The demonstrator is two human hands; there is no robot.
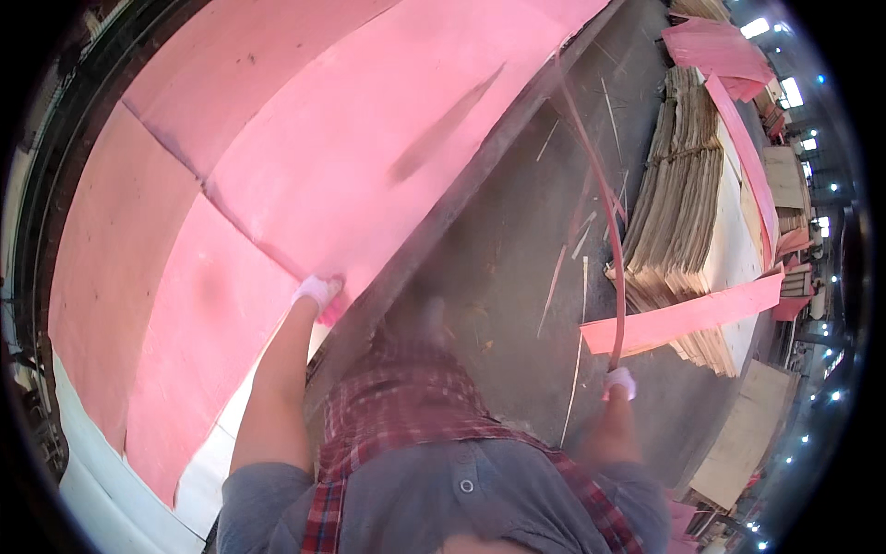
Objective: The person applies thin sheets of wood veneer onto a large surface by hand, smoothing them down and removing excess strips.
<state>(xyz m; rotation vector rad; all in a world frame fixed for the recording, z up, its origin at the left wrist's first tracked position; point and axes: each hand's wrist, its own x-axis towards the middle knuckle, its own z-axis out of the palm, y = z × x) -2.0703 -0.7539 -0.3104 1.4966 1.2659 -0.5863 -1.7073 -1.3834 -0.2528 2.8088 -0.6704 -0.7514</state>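
Large pink sheets of thin wood veneer (369, 120) lie on a stack at the left, with a dark seam running between them. My left hand (319, 294), in a white glove with pink fingers, is at the sheets' near edge beside the seam. Its fingers curl down over the edge and look closed on it, partly hidden. Out to the right, my right hand (619, 382), also gloved, is closed around the lower end of a long, narrow veneer strip (604, 203). That strip bows upward and away, its far end reaching the sheets' edge.
A tall stack of veneer (678, 175) stands on the floor at the right, a wide pink offcut (688, 312) lying across it. Thin scraps (577, 342) litter the grey floor (480, 286). More wood sheets (746, 434) lie at the far right. White sheets (106, 494) show at lower left.
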